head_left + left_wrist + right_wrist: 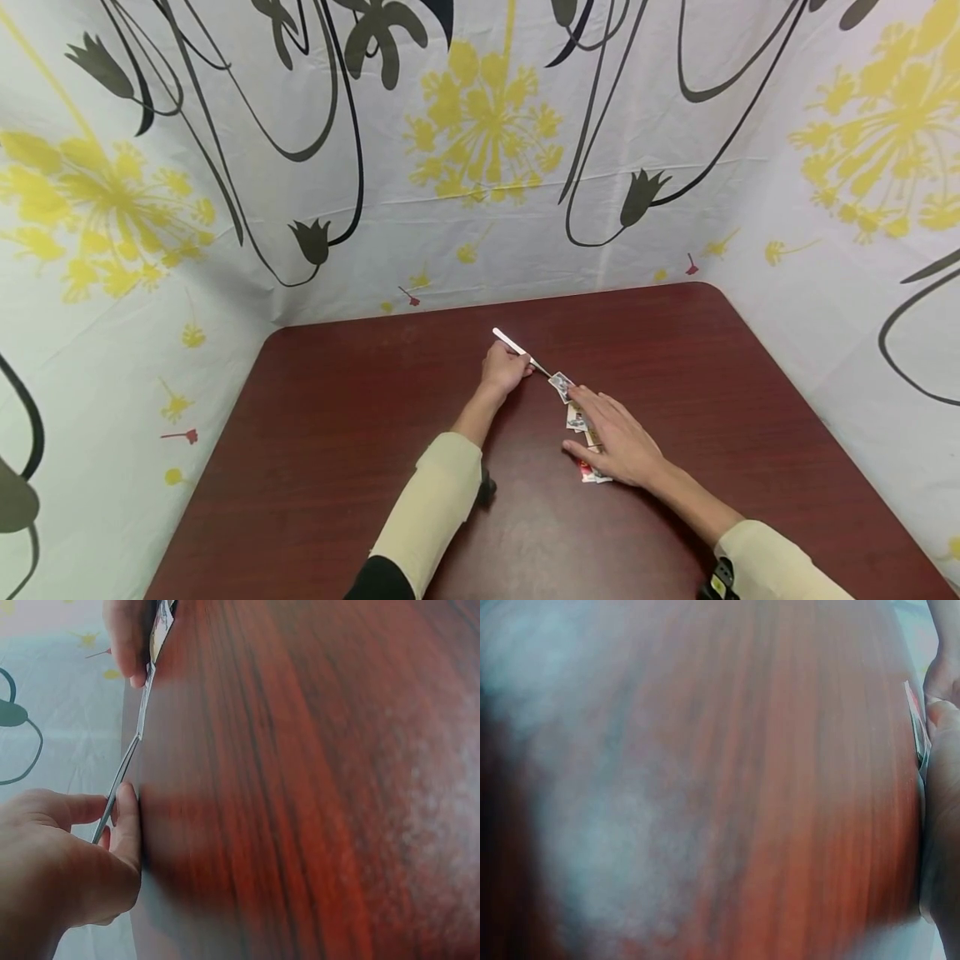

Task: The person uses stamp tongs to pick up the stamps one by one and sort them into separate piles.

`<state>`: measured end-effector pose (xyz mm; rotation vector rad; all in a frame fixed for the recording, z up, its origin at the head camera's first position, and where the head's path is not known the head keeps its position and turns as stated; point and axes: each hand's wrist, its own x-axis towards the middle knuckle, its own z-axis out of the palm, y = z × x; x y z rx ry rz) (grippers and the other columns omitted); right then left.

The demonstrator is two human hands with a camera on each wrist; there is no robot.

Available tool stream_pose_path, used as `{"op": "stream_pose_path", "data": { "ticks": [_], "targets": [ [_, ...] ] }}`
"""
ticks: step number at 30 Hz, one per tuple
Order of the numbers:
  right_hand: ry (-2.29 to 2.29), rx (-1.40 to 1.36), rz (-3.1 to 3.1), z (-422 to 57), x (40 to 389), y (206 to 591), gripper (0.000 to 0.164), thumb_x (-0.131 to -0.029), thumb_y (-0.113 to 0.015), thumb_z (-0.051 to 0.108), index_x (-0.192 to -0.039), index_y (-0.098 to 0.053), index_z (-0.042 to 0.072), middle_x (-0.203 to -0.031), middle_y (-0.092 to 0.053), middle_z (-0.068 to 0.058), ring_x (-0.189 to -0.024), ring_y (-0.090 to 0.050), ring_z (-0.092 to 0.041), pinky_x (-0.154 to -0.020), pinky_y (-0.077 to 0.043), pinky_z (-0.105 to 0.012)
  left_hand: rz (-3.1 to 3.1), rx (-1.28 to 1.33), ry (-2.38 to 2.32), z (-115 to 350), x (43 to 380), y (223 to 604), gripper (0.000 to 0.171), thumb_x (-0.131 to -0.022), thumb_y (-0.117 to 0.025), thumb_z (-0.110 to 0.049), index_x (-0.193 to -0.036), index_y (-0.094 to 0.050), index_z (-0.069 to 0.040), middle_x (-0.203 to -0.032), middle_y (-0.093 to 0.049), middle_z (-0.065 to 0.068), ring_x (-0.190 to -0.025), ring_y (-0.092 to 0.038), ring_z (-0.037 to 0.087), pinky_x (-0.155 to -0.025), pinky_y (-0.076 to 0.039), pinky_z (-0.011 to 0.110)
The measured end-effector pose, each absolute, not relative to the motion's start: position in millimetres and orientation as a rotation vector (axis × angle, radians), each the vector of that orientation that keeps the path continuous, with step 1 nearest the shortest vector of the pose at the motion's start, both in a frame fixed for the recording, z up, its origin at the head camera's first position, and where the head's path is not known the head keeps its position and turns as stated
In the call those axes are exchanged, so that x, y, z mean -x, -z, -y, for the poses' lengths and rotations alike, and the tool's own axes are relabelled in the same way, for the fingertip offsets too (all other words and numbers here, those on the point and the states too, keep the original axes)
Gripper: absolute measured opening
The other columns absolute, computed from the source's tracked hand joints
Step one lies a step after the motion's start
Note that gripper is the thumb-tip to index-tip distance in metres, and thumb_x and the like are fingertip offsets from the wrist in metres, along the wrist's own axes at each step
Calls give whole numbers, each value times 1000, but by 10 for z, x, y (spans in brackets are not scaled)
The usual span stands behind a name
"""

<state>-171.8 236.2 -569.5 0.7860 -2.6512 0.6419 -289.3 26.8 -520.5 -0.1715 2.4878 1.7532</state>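
In the head view my left hand pinches a pair of slim metal tweezers between thumb and fingers. The tips of the tweezers meet the far edge of a small printed paper piece; whether they grip it I cannot tell. Several such pieces run toward me in a line, including a middle one and a red and white one. Over this line lies my right hand, fingers spread and fairly straight, covering part of it. The left wrist view shows the two arms of the tweezers converging at the paper's edge.
A dark red-brown wooden table lies under both hands, with rounded far corners. Patterned white cloth hangs behind the table and along its sides. A small black device sits on the right wrist.
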Motion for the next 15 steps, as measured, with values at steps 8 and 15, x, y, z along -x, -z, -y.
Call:
{"op": "stream_pose_path", "data": {
  "ticks": [8,15],
  "targets": [
    [-662,-803,2635,-2362,1707,5673,89,-90,-82,44,-156,-46,-3,-157,-53,-19,-146,-47,-40,-122,-37,-60,-2490,191,-1770,-281,2891,5205,16,-100,-69,-3,-113,-63,2,-89,-78,11,-82,-79,22,-62,-58,14],
    [-640,-818,2630,-2362,1708,5675,86,-90,-81,44,-155,-48,-2,-157,-53,-17,-146,-48,-39,-122,-37,-60,-2416,244,-1899,-319,2902,5222,16,-101,-69,-3,-114,-63,3,-90,-78,11,-83,-79,22,-75,-67,25]
  ]
}}
